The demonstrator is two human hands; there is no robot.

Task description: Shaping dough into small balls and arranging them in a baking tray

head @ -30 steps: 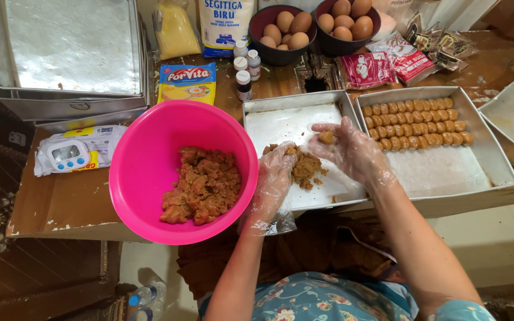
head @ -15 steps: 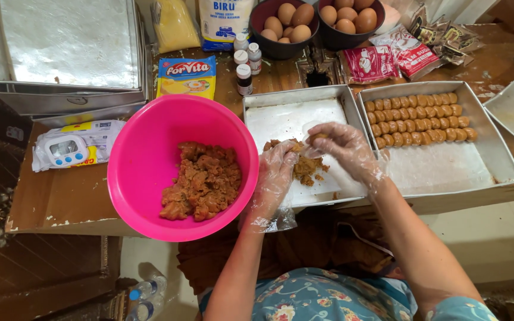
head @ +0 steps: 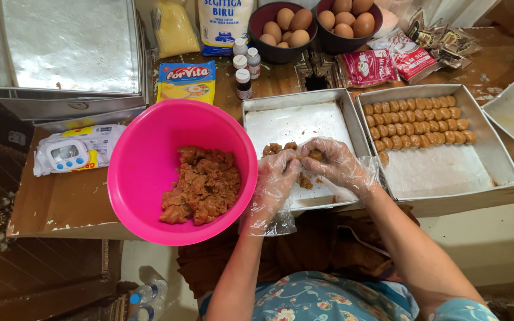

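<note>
Both hands wear clear plastic gloves and meet over the middle metal tray (head: 281,116). My left hand (head: 275,181) and my right hand (head: 334,163) pinch a small lump of brown dough (head: 315,155) between their fingertips. More loose brown dough (head: 276,148) lies on the tray just beyond the left hand. A pink bowl (head: 150,142) at the left holds a heap of the same brown dough (head: 200,184). The tray at the right (head: 435,175) carries rows of small shaped brown pieces (head: 417,122) along its far half.
Two dark bowls of eggs (head: 287,27) stand at the back, beside a flour bag (head: 224,24), small bottles (head: 243,74), a yellow packet (head: 187,80) and red sachets (head: 367,66). Stacked metal trays (head: 66,47) sit far left, a white digital scale (head: 69,153) in front.
My right hand has drawn back from the tray of shaped pieces to the middle tray and joined the left hand on a lump of dough.
</note>
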